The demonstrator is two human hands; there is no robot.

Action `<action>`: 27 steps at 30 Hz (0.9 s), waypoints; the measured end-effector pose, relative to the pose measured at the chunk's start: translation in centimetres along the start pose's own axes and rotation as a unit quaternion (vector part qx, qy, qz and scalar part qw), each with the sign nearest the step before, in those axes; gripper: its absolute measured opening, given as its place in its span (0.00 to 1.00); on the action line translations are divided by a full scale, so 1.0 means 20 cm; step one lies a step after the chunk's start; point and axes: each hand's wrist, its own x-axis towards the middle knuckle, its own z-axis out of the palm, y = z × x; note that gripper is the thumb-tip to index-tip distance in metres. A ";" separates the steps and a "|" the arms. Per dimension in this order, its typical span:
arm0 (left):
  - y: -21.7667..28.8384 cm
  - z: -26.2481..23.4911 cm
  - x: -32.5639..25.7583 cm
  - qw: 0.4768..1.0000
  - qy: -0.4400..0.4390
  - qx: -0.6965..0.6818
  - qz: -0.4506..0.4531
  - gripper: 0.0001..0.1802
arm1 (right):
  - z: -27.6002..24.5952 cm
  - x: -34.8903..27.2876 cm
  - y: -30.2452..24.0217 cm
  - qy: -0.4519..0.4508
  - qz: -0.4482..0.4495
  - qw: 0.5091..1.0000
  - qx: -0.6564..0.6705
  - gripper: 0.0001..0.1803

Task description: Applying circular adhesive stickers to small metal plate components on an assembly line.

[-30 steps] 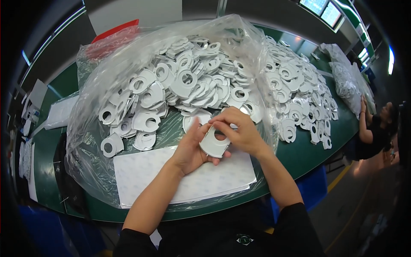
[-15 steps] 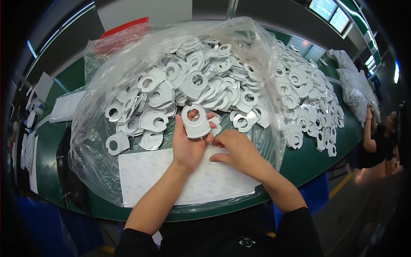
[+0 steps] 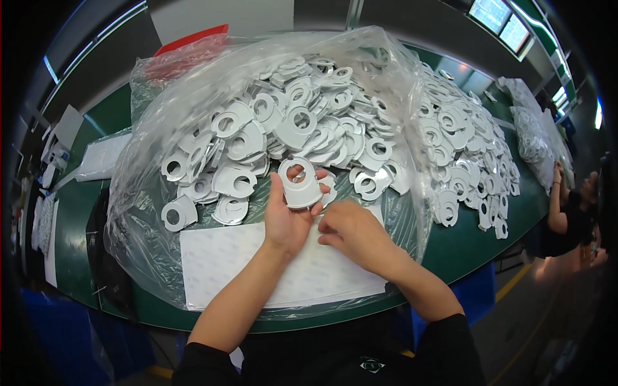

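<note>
My left hand (image 3: 287,224) is closed around the edges of a white plastic cover plate (image 3: 302,195) with a large round hole, held face up in the palm. Fingertips show through the hole and along its right edge. Just to the right is my right hand (image 3: 360,233), its fingers curled in toward the thumb; whatever they might hold is hidden. Both hands are above a stack of white sheets (image 3: 257,278). Beyond them, a big heap of similar cover plates (image 3: 325,138) lies on a clear plastic bag (image 3: 147,145).
A second heap of white plates (image 3: 463,148) spreads over the green table (image 3: 444,248) at the right. Bagged goods (image 3: 531,128) lie farther right, near another person (image 3: 566,209). A red item (image 3: 192,40) is at the back left, a dark bundle (image 3: 109,257) at the left.
My right hand has drawn its fingers and thumb closer together and shifted slightly down. The cover plate stays in my left hand, nearly unmoved. The whole view has shifted slightly.
</note>
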 end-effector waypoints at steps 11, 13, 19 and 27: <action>-0.01 0.01 -0.01 0.997 -0.030 0.063 -0.021 0.31 | -0.15 -0.01 -0.04 -0.006 -0.077 0.900 0.429 0.04; -0.01 0.08 -0.04 0.992 0.003 0.118 -0.054 0.37 | -0.08 0.03 0.03 0.130 -0.032 0.859 0.494 0.06; -0.01 0.08 -0.04 0.975 -0.018 0.194 -0.102 0.43 | -0.04 0.08 0.07 0.221 0.074 0.827 0.511 0.05; -0.02 0.06 -0.04 0.975 -0.043 0.194 -0.103 0.43 | 0.00 0.09 0.08 0.201 0.081 0.844 0.492 0.05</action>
